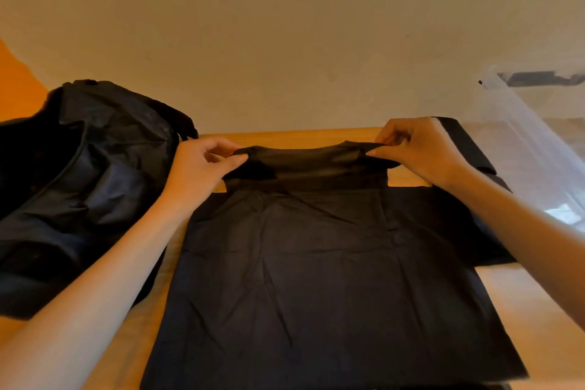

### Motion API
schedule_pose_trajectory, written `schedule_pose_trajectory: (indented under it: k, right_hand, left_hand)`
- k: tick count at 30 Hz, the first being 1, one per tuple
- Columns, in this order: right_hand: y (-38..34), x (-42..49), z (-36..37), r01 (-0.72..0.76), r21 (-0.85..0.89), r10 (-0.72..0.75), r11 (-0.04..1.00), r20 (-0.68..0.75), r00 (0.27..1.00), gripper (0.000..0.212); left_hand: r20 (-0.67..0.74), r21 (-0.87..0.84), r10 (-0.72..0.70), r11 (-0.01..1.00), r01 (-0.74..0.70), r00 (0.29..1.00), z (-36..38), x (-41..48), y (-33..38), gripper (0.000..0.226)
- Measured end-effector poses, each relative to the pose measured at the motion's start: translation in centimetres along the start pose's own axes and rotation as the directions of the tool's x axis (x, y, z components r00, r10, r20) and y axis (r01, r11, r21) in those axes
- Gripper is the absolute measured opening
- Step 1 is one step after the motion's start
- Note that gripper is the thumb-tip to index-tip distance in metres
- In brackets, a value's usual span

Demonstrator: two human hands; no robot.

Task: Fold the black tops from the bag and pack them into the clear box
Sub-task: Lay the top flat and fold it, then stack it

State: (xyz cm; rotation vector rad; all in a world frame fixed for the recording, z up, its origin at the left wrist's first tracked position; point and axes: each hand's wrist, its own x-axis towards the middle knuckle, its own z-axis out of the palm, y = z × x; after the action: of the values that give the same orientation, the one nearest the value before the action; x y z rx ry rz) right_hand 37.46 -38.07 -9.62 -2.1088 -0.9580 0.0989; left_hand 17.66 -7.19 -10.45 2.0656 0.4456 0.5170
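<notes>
A black top (316, 263) lies spread flat on the wooden table (538, 310), its neck end towards the wall. My left hand (202, 168) pinches the top's far left shoulder edge between thumb and fingers. My right hand (421, 149) pinches the far right shoulder edge the same way. The neckline between them is lifted slightly off the table. A black bag (79, 184) sits crumpled at the left, touching my left forearm. The clear box (538, 142) stands at the right edge, partly out of frame.
A plain wall (285, 25) rises right behind the table's far edge. One sleeve of the top (468, 142) reaches towards the clear box. Bare wood shows in front of the box at the right.
</notes>
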Motion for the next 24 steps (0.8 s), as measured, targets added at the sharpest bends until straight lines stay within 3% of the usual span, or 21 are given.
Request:
schedule_pose_trajectory:
  k: [4,11,18,21,24]
  right_hand:
    - [-0.9,-3.8,0.1,0.242,-0.07,-0.246,0.968,-0.055,0.968,0.02]
    - [0.1,-8.6,0.8,0.469,-0.255,-0.466,0.846,0.075,0.882,0.026]
    - [0.8,-10.9,1.6,0.572,-0.424,-0.534,0.703,0.217,0.817,0.027]
    - [0.7,-11.4,1.6,0.575,-0.443,-0.523,0.687,0.247,0.815,0.031]
    - [0.8,-12.0,1.6,0.556,-0.46,-0.504,0.693,0.242,0.829,0.033]
  left_hand:
    - [0.099,0.01,0.13,0.991,-0.132,0.987,-1.3,-3.4,0.4,0.013]
    - [0.263,0.153,0.281,0.932,-0.327,0.923,-1.8,-8.8,0.3,0.015]
    - [0.35,0.286,0.349,0.844,-0.454,0.869,-1.7,-10.8,-1.9,0.022]
    - [0.373,0.329,0.39,0.793,-0.513,0.842,-1.9,-11.0,-2.4,0.015]
    - [0.402,0.406,0.396,0.731,-0.548,0.826,-1.8,-11.3,-2.4,0.031]
